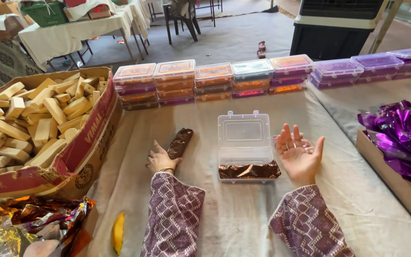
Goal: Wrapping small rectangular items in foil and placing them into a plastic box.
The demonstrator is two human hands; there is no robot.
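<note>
Two hands on the cloth, either side of a clear box point(244, 143). Left hand point(160, 160) closed around the near end of a brown foil bar point(180, 143); the bar lies on the cloth, angled away from the person, just left of the box. Right hand point(298, 154) open, palm up, fingers spread, holding nothing, just right of the box.

Box lid stands hinged back. One foil-wrapped bar point(249, 171) already lies in the tray along its near edge.

Handling, as I judge it: the bar looks light and stiff under its wrap, likely one of the wooden blocks point(29, 121) heaped in the carton point(79, 157) at far left. Foil is thin and crinkly, may slip or tear if pinched hard. Best taken across the middle, fingers on the long sides. The box is thin plastic, light, apt to slide if nudged.

Surface: table under a pale, wrinkled cloth point(243, 219). Row of filled boxes point(243, 78) stacked along the far edge. Purple foil point(400, 138) in a tray at right, brown foil sheets point(34, 223) at near left.

Room: grey carpet, more covered tables behind, a dark cooler unit point(334, 28) beyond.
</note>
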